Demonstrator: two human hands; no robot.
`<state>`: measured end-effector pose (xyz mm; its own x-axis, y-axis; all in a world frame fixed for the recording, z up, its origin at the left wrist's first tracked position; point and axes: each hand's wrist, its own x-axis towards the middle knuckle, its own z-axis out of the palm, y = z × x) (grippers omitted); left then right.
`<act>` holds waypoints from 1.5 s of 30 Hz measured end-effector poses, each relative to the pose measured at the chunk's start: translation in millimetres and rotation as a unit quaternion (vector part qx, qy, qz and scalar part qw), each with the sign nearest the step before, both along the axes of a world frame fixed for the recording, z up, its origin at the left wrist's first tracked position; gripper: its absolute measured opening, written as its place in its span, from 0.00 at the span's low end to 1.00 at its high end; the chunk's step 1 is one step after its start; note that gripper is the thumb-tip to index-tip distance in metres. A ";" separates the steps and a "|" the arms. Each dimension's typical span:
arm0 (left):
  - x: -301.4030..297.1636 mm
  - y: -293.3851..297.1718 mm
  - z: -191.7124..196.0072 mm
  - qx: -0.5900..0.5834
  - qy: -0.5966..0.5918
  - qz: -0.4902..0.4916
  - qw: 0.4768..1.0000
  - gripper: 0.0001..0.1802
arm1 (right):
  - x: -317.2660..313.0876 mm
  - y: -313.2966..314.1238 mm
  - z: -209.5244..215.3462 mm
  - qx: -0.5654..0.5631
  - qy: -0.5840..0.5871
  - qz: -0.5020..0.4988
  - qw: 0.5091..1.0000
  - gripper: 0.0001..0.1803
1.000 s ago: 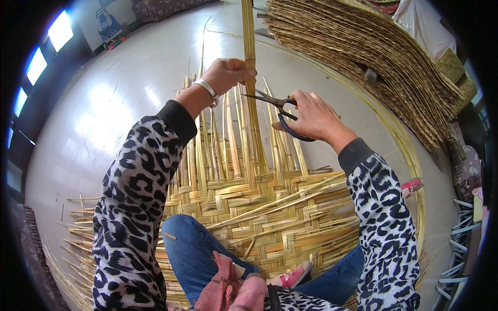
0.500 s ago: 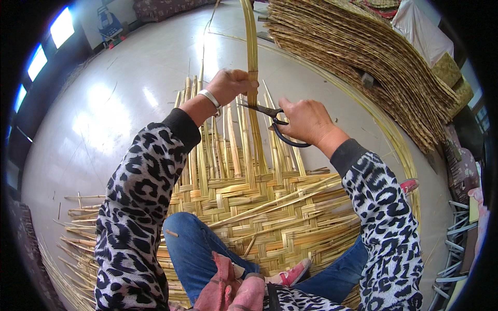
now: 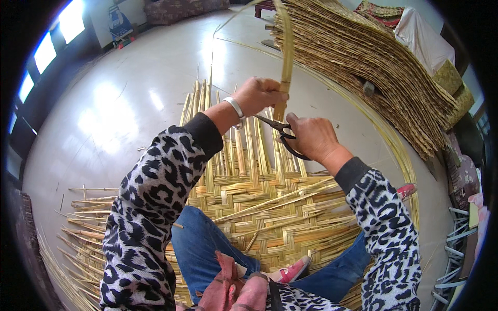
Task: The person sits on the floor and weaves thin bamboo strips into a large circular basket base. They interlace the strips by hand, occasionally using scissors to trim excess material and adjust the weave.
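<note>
Shiny pale floor spreads around you, and above the far edge of the woven mat stands the long flat strip, which your left hand pinches between thumb and fingers. Your right hand is curled around the handles of the dark scissors, near the strip's lower end; if it slips forward, the tip might scratch your left wrist, and if the left pinch loosens, the strip might fall among the loose splints.

Left hand grips strip (scissors near).
</note>
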<state>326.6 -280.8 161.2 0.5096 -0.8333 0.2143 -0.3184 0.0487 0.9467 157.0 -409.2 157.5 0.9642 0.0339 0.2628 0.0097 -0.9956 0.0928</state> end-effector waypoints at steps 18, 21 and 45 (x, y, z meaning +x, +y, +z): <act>-97.4 204.1 -49.3 0.301 -0.599 -0.151 0.726 0.02 | -198.4 138.7 -71.0 0.221 0.034 0.235 0.946 0.25; -105.5 242.6 -56.0 0.314 -0.615 -0.142 0.709 0.03 | -181.2 117.6 -43.8 0.162 -0.055 0.174 0.970 0.31; 65.4 386.1 -235.0 0.335 -0.403 0.380 0.762 0.21 | -96.6 -12.1 -198.2 0.584 0.046 -0.225 0.779 0.16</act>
<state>392.0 105.4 -73.8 0.8275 -0.4235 0.3687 -0.5053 -0.8479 0.1602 60.4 -421.2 -40.7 0.8263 -0.5231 -0.2088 -0.4108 -0.3061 -0.8588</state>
